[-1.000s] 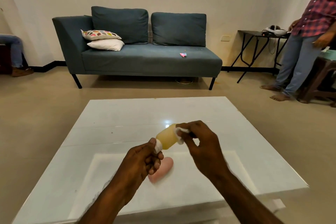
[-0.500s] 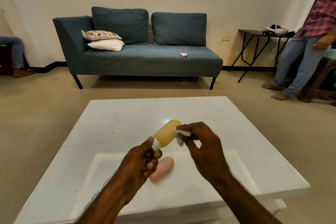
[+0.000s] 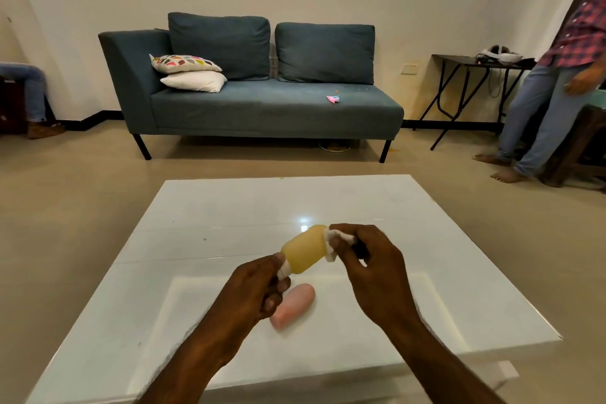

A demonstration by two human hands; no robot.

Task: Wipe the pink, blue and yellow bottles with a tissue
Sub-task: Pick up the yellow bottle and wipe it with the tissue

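Note:
My left hand (image 3: 254,292) grips the white cap end of the yellow bottle (image 3: 303,249), holding it tilted above the white table (image 3: 203,216), its base pointing up and to the right. My right hand (image 3: 370,269) pinches a small white tissue (image 3: 331,244) against the bottle's upper right side. The pink bottle (image 3: 293,305) lies on its side on the table just below my left hand, partly hidden by my fingers. No blue bottle is in view.
A teal sofa (image 3: 262,102) with two pillows stands behind the table. A person in a plaid shirt (image 3: 557,92) stands at the right by a black folding table (image 3: 472,82) and a wooden stool. Another person's leg (image 3: 29,88) shows at far left.
The tissue has slid along the yellow bottle's side between its base and middle. The person at the right has shifted further right.

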